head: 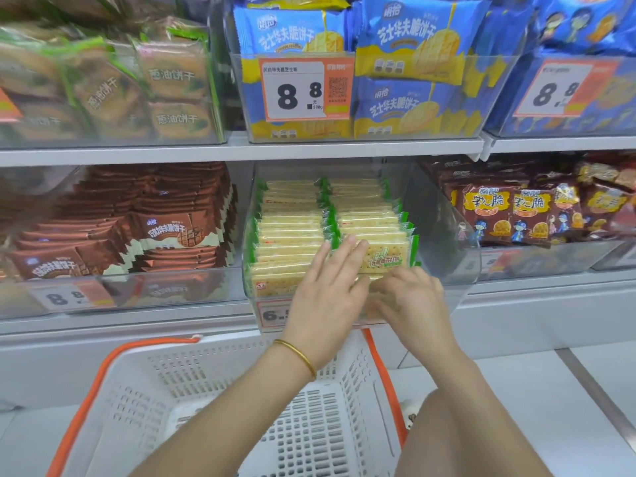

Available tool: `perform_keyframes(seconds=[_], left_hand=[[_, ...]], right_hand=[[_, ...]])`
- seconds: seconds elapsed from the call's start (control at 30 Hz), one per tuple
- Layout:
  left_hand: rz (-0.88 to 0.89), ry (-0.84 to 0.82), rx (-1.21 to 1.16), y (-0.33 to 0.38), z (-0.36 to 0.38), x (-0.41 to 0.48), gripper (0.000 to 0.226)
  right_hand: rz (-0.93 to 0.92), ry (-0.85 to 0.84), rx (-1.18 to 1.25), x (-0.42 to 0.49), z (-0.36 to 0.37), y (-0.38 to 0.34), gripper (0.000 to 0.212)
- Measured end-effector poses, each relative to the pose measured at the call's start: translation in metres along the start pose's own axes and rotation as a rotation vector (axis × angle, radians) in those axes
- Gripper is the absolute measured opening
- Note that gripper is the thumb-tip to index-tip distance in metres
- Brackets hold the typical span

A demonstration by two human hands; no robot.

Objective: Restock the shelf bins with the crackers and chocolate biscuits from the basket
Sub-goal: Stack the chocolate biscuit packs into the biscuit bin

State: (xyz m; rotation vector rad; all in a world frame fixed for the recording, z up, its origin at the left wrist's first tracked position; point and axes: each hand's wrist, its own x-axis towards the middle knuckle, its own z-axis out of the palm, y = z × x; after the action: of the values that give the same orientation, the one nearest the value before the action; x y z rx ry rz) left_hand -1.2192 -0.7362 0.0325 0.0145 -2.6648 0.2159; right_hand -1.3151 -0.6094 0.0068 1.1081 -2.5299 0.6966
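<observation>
Green-edged cracker packs [296, 235] stand in two rows inside a clear shelf bin [444, 235] at the middle of the lower shelf. My left hand [327, 290] lies with straight fingers against the front pack of the right row [385, 258]. My right hand [413, 301] is at the bin's front wall, its fingers curled round the lower edge of that same pack. Brown chocolate biscuit packs [165, 232] fill the bin to the left. The white basket [213, 401] with orange handles sits below my arms and shows no packs.
Blue and yellow wafer packs [406, 53] fill the bin on the upper shelf behind an 8.8 price card [303, 89]. Brown snack bags [509, 215] lie in the bin at right. Green biscuit packs [137, 84] sit upper left. My knee [457, 438] is beside the basket.
</observation>
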Motion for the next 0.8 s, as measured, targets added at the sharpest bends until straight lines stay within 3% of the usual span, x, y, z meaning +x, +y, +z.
perform_keyframes(seconds=[0.07,0.23,0.37,0.53,0.63,0.8], left_hand=[[-0.013,-0.003,0.046,0.005,0.003,0.006,0.006],[-0.056,0.011,0.078,0.006,0.006,0.011,0.011],[-0.096,0.118,0.064,-0.004,0.009,0.025,0.012],[-0.095,0.244,0.069,-0.016,0.019,0.044,0.028],[-0.094,0.188,0.104,-0.020,0.026,0.046,0.013],[-0.123,0.139,0.095,-0.023,0.036,0.050,0.010]], right_hand=[[0.009,0.021,0.063,0.003,0.006,0.003,0.006],[-0.022,0.096,0.203,0.006,0.016,0.008,0.006],[-0.043,0.158,0.216,0.025,0.019,0.007,0.006],[-0.066,0.174,0.203,0.048,0.024,0.012,0.008],[-0.059,0.173,0.210,0.053,0.034,0.016,0.008],[-0.034,0.178,0.225,0.057,0.045,0.018,0.007]])
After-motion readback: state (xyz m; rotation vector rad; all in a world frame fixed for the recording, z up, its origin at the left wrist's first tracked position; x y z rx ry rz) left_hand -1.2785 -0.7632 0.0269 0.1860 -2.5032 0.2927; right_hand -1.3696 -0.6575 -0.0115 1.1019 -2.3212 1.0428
